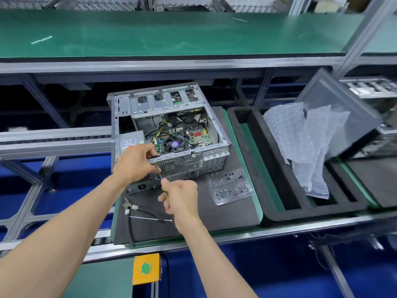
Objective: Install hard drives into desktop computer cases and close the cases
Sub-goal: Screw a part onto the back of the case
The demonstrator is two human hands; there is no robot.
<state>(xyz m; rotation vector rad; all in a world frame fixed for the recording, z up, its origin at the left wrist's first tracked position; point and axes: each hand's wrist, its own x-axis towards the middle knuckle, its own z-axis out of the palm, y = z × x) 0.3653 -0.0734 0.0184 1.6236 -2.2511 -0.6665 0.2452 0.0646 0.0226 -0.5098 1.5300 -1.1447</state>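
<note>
Both bare forearms are reaching forward from the lower edge of the view, converging toward the centre. Left hand (pixel 135 163) is lying back-up, fingers curling over and gripping, thumb tucked beneath. Right hand (pixel 181 197) is sitting just below and to its right, close but apart, fingers curling inward and pinching, wrist bending slightly, knuckles facing left.

The open computer case (pixel 169 134) lies on a mat (pixel 225 211), with a screw tray (pixel 231 187) just right of its rear panel. Pliers (pixel 129 206) and a cable (pixel 131 229) lie in front of the case. A foam tray (pixel 272 160) holding bubble wrap (pixel 300 143) sits to the right.
</note>
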